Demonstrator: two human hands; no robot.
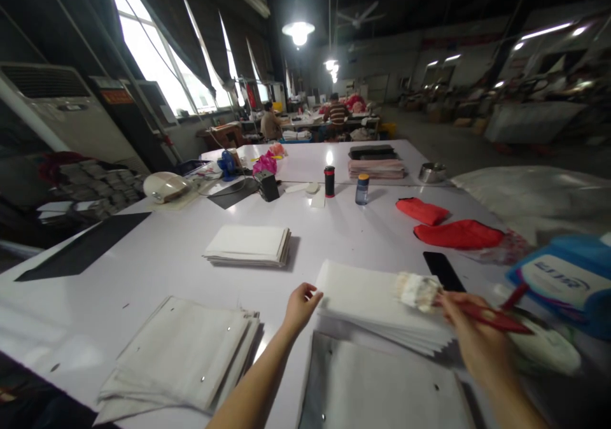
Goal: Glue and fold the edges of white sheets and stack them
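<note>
Right now my left hand [300,307] rests at the near left edge of a stack of white sheets [377,308] on the white table [167,257], fingers curled loosely inward, fingertips touching the stack's edge; whether they pinch a sheet I cannot tell. My right hand [472,337] is closed around the red handle of a brush [420,291], the pale bristle head lying over the right part of that same stack, tilted leftward.

Just in front of me lies a single pale panel [382,391] with small studs at its corners. To my left, a second pile of studded panels [181,359], fanned a little. Farther out, a smaller stack of white sheets [248,246].

Beside the brush, a black phone [443,271] lies flat. Beyond it, two red cloth pieces [453,233]. A blue-and-white packet [563,279] sits at far right, blurred. Mid-table stand a dark can [329,181] and a small bottle [362,189], apart from each other.

Two people sit at a far bench, backs turned.
</note>
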